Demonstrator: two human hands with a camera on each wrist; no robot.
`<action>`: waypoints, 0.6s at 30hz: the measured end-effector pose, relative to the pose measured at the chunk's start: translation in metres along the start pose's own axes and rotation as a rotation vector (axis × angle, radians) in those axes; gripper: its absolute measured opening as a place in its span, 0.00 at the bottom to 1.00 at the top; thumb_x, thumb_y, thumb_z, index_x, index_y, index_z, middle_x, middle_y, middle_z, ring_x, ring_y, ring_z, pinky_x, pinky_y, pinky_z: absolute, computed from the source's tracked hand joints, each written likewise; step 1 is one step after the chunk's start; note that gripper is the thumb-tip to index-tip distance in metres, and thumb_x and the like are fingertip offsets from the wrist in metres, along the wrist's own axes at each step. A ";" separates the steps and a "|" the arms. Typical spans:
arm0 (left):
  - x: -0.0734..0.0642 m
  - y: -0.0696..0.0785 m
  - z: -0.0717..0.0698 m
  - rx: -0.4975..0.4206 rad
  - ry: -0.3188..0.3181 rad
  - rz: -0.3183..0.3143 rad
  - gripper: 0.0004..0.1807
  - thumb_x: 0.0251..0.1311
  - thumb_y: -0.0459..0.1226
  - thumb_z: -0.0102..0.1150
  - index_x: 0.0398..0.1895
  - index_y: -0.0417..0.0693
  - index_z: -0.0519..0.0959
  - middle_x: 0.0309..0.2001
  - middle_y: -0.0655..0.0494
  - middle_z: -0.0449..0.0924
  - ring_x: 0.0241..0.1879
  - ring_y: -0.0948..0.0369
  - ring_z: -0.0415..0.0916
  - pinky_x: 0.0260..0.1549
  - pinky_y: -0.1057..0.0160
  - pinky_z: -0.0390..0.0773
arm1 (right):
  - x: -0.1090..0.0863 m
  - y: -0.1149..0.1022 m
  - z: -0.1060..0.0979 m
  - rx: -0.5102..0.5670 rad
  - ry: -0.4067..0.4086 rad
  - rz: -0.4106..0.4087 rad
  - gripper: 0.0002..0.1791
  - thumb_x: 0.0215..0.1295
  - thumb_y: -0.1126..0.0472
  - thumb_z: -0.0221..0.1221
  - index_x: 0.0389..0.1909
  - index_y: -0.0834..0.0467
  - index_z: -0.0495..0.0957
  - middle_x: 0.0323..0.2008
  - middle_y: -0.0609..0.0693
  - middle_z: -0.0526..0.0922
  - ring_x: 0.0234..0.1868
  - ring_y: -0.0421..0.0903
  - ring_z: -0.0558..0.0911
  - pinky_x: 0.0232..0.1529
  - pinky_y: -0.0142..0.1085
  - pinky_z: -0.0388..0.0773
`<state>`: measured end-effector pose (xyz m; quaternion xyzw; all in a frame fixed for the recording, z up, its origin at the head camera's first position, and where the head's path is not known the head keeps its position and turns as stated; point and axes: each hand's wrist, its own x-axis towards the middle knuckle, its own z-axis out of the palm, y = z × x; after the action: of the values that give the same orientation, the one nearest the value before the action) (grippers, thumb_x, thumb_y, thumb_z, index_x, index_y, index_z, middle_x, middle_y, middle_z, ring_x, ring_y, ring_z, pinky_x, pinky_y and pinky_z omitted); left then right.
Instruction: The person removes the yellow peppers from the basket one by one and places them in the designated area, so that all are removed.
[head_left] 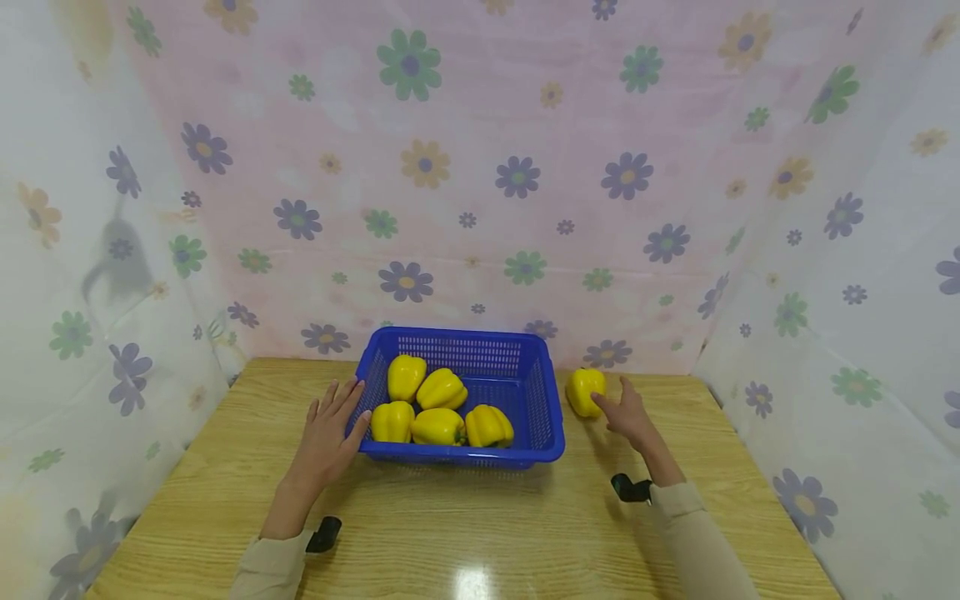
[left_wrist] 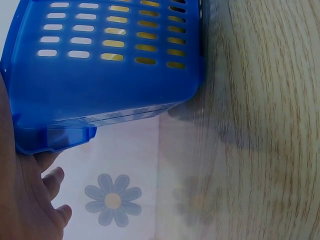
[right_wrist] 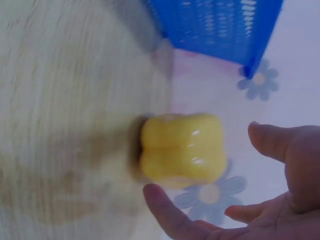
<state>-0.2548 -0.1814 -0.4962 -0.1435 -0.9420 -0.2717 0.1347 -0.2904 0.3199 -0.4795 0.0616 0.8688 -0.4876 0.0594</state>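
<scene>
A blue plastic basket with several yellow bell peppers in it stands near the back of the table. My left hand rests on its left rim, fingers spread and straight. In the left wrist view, that hand lies along the rim of the basket. To the right of the basket, another yellow bell pepper stands on the wood. My right hand is just to its right with spread fingers. The right wrist view has this bell pepper between thumb and fingers, apart from the thumb.
The wooden table ends at a flowered cloth backdrop behind, with more of this cloth on both sides. A black camera sits at my left wrist, and another black camera at my right wrist.
</scene>
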 end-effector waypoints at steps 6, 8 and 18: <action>0.001 0.001 -0.001 -0.001 -0.003 0.004 0.32 0.79 0.48 0.43 0.79 0.41 0.60 0.79 0.40 0.56 0.79 0.36 0.44 0.72 0.28 0.42 | -0.018 -0.020 0.001 -0.096 0.011 -0.057 0.49 0.79 0.51 0.51 0.78 0.73 0.30 0.76 0.79 0.36 0.70 0.77 0.62 0.65 0.63 0.70; 0.001 0.001 -0.001 0.000 -0.004 0.005 0.32 0.79 0.48 0.43 0.78 0.41 0.60 0.79 0.40 0.56 0.79 0.36 0.44 0.72 0.28 0.42 | -0.023 -0.028 0.002 -0.126 0.011 -0.079 0.49 0.78 0.51 0.51 0.78 0.72 0.31 0.77 0.77 0.36 0.75 0.76 0.53 0.71 0.67 0.58; 0.000 0.000 -0.001 0.003 -0.006 0.006 0.32 0.79 0.48 0.42 0.78 0.41 0.60 0.79 0.40 0.55 0.79 0.35 0.44 0.71 0.28 0.42 | -0.042 -0.060 0.013 -0.152 0.019 -0.258 0.44 0.77 0.52 0.53 0.80 0.69 0.40 0.78 0.74 0.45 0.75 0.75 0.52 0.72 0.69 0.54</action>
<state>-0.2544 -0.1816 -0.4954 -0.1469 -0.9424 -0.2694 0.1328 -0.2588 0.2754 -0.4288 -0.0503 0.9044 -0.4236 -0.0075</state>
